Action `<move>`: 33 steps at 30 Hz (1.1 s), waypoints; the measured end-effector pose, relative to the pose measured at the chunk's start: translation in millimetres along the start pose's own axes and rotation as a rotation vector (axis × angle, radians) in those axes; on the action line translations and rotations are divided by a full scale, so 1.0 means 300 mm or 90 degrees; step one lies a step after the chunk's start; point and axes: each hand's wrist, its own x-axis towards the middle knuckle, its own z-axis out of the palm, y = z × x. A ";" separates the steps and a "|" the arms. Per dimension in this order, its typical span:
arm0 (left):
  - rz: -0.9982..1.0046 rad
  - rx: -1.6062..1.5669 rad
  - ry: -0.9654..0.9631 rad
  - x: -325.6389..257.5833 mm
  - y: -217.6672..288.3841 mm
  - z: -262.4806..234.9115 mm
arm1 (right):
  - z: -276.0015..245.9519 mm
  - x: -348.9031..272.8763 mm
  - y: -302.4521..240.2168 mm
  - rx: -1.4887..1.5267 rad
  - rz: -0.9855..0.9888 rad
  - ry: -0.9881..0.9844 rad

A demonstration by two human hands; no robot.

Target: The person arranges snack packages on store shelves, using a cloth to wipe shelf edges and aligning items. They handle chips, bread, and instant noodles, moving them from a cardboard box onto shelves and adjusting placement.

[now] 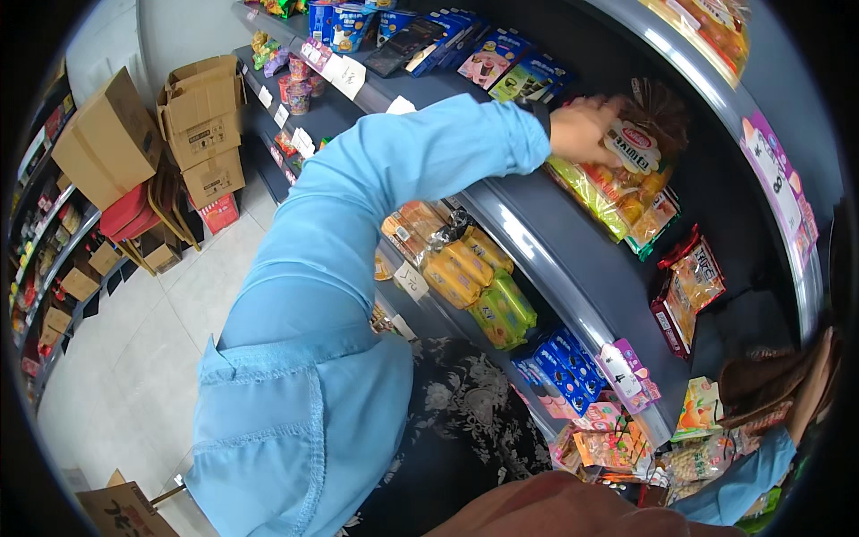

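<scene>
My left hand [586, 132] reaches onto the dark shelf at the upper right, its fingers curled against a clear bag of bread [635, 148] with an oval red-and-white label. Under and beside that bag lie yellow and orange bread packs [617, 197]. At the far right edge, my right hand [820, 371] is partly seen, closed on a brown cloth [761, 385]. Below the cloth are a green-and-yellow snack bag [700, 407] and clear bags of pale nuts or beans [702, 461]. Two red-and-brown snack packs [693, 286] stand apart on the same shelf.
Blue snack boxes [447, 40] line the shelf's far end. A lower shelf holds yellow packs [455, 273], green packs [503, 309] and blue packs [564, 371]. Price tags [629, 376] stick out from the edges. Cardboard boxes [201, 121] and a red chair [125, 215] stand left.
</scene>
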 end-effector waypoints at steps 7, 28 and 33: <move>0.648 0.109 0.382 -0.111 0.146 -0.222 | -0.121 0.043 -0.014 -0.030 0.048 -0.068; 0.416 0.388 0.347 0.290 0.094 -0.673 | -0.062 0.531 -0.557 0.158 0.104 0.133; 0.339 0.382 0.244 0.292 0.045 -0.652 | 0.128 0.531 -0.731 0.157 0.097 -0.181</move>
